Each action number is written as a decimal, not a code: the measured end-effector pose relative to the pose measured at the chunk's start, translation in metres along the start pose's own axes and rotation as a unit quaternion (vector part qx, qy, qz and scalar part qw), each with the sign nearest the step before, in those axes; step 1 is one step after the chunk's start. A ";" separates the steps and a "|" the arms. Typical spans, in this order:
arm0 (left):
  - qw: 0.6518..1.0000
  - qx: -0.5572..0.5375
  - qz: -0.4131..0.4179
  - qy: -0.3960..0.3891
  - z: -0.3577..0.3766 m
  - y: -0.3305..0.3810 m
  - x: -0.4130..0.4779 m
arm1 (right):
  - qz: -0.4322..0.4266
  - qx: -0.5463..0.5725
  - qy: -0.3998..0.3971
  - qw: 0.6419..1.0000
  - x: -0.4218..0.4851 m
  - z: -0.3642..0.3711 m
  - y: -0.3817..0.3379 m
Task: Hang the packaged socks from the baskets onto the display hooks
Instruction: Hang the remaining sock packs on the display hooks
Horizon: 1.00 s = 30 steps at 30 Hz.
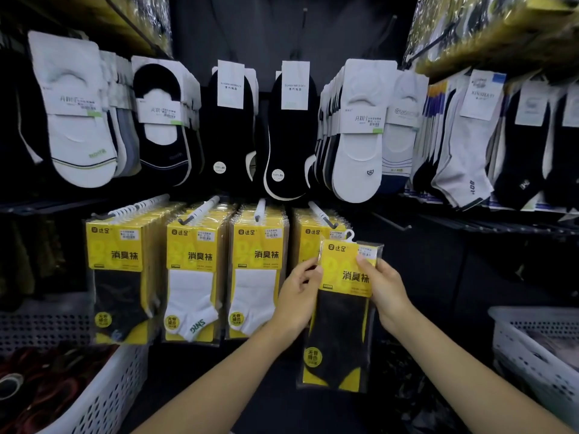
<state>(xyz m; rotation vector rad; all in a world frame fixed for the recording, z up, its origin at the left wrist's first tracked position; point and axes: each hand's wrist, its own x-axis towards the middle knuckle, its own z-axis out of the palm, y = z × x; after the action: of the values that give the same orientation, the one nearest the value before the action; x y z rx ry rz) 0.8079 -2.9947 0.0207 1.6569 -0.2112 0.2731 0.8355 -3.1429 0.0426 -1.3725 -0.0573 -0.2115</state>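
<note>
Both sock pack [341, 324] edges pinched, left hand [296, 297] fingers, right hand [385, 288] fingers, hook [322, 216] just above

On my feed, well above the left hand [297, 296], two black no-show pairs [230, 126] hang side by side, each wrapped in a white paper band. Further up and to the left of that hand are black liners with white insoles [163, 120], then a white carded pair [75, 120] with a thin stripe near its lower end. Above the right hand [383, 286] I see a thick stack of white liners [357, 136] (darker ones layered behind), with white ankle socks [463, 158] up to its right. Gold foil packs [501, 29] fill the shelf far above it. Far left of the left hand is a dark perforated panel [40, 327].
</note>
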 end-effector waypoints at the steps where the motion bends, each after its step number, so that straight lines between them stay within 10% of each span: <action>1: 1.000 -0.005 -0.002 -0.006 0.002 0.000 0.002 | -0.010 -0.010 0.003 1.000 0.005 0.001 -0.003; 23: 0.992 0.112 -0.010 0.061 -0.006 -0.056 0.024 | 0.037 -0.134 0.119 0.983 0.046 0.006 0.066; 30: 0.981 0.160 -0.096 -0.053 -0.043 -0.133 -0.091 | 0.142 -0.189 -0.042 0.971 -0.068 -0.024 0.136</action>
<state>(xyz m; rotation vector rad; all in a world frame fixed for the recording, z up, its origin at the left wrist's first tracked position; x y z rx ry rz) 0.7580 -2.9404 -0.1294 1.9980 -0.0874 0.0733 0.7914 -3.1332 -0.1048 -1.7506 0.1161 0.0821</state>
